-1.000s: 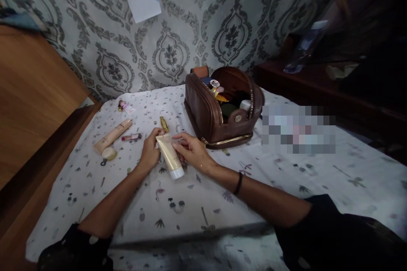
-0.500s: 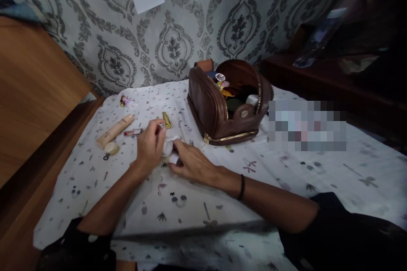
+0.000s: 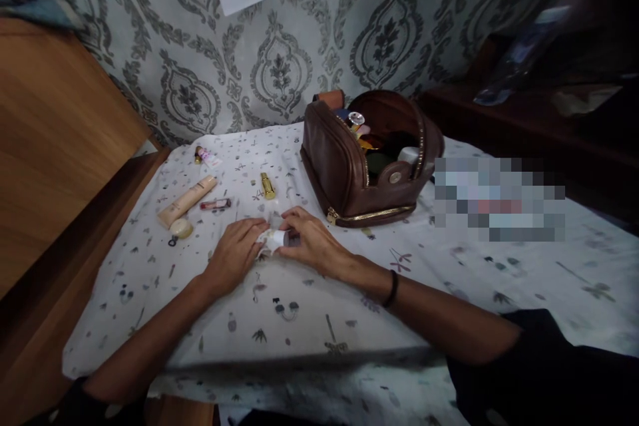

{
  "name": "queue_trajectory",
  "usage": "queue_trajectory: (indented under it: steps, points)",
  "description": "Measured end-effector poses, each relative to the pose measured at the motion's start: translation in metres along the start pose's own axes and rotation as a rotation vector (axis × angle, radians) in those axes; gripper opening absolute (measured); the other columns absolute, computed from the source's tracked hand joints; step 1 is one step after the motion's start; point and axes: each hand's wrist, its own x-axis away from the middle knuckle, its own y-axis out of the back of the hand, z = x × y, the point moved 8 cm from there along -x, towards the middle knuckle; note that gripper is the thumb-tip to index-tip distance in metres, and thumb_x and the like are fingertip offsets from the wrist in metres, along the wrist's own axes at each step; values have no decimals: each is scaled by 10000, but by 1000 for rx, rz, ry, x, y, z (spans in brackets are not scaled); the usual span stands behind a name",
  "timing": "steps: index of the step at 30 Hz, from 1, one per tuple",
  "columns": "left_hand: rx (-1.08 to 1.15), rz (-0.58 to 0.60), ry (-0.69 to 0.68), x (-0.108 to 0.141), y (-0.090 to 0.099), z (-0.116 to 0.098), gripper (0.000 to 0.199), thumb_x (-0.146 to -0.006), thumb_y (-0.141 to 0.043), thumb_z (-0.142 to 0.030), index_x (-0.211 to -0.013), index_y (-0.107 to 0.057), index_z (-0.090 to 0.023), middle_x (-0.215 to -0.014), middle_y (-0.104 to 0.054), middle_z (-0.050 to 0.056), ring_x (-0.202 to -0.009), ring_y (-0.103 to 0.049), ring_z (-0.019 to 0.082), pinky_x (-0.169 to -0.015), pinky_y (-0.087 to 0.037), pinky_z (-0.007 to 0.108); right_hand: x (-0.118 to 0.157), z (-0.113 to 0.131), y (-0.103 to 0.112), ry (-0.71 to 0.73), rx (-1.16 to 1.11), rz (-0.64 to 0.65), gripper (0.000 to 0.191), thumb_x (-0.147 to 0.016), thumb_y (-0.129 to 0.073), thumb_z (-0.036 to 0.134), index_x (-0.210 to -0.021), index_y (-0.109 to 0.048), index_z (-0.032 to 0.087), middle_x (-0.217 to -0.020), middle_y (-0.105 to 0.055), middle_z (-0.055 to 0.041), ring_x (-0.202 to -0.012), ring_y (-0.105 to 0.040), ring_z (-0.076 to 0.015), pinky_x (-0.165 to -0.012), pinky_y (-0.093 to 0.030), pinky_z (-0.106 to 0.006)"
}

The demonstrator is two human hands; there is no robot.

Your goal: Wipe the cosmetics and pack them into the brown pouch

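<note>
In my right hand [image 3: 317,241] is a small white bottle [image 3: 276,239] lying on its side, thumb below and fingers above. Its greyish end points into the palm. My left hand [image 3: 237,249] bends over the bottle's other end, its fingers pressed on a crumpled white piece [image 3: 265,246] that looks like tissue. How far the tissue wraps the bottle is hidden. Both hands rest low over the white patterned cloth [image 3: 299,333]. Just beyond them lie a gold lipstick tube [image 3: 268,186] and a clear reddish lip gloss tube [image 3: 215,204].
An open brown leather bag [image 3: 349,173] with cosmetics inside stands at the back. Left lie a beige squeeze tube [image 3: 187,202], a round cream-coloured item [image 3: 180,228] and a small pink-white bottle [image 3: 206,157]. A plastic water bottle [image 3: 522,56] stands right; a blurred patch [image 3: 499,200] hides something.
My left hand has come down from a raised position and flattened over the white bottle and tissue. The bottle in my right hand has turned more sideways. The view has shifted slightly left.
</note>
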Motion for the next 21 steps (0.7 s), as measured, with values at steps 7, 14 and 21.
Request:
queue_trajectory:
  steps: [7,14,21]
  points:
    - [-7,4,128,19,12,49,388,-938,-415,-166,-1232,-660,-228,-1233,-680,98,-1140,-618,243,-993,-512,435,-3,5,7,-14,110,20,217,-755,-786,220,-900,-639,155,-935,-599,-36,-732,-548,-130,-670,-438,-255]
    - [-110,-50,221,21,23,61,335,-936,-394,-160,-1105,-682,-173,-1031,-645,112,-992,-621,247,-883,-532,395,-3,7,10,-2,102,39,186,-786,-749,204,-954,-678,164,-841,-643,-20,-731,-565,-139,-671,-418,-256]
    - [128,-123,207,17,36,42,179,-925,-547,-293,-1059,-624,-203,-1028,-662,63,-993,-626,218,-884,-496,331,-3,6,10,-23,122,39,205,-796,-738,215,-986,-695,150,-873,-656,-43,-725,-564,-142,-668,-416,-261]
